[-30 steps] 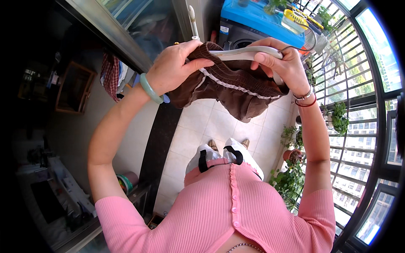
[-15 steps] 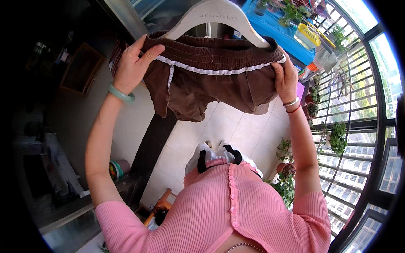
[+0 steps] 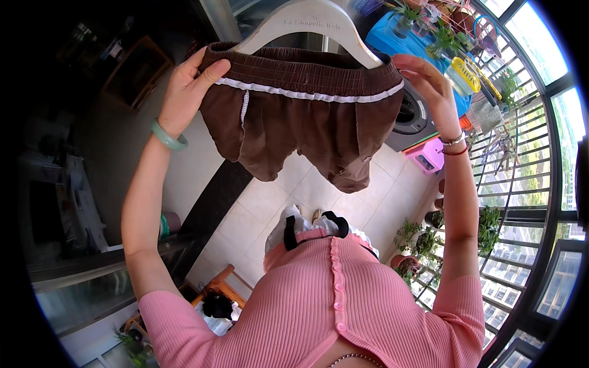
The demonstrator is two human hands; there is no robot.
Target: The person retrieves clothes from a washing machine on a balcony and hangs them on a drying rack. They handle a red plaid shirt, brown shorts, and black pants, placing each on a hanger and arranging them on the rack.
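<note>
Brown shorts point(image 3: 300, 122) with a white trim line below the gathered elastic waistband hang in front of me. A white clothes hanger point(image 3: 310, 21) has its two arm ends inside the waistband. My left hand point(image 3: 190, 92), with a green bangle at the wrist, pinches the left end of the waistband, thumb in front. At the right end, my right hand point(image 3: 432, 89) has its fingers stretched out, the tips touching or just beside the waistband corner. The hanger's hook is out of view.
A blue surface point(image 3: 383, 34) with potted plants and a yellow basket point(image 3: 464, 75) stands at the far right. Below it are a dark round-doored machine point(image 3: 417, 116) and a pink box point(image 3: 425, 156). Window bars line the right; a wooden stool point(image 3: 230, 282) stands lower left.
My right hand has loosened from the waistband and shifted right, its thumb off the front. The shorts hang straighter and slightly further left. My left hand keeps its pinch.
</note>
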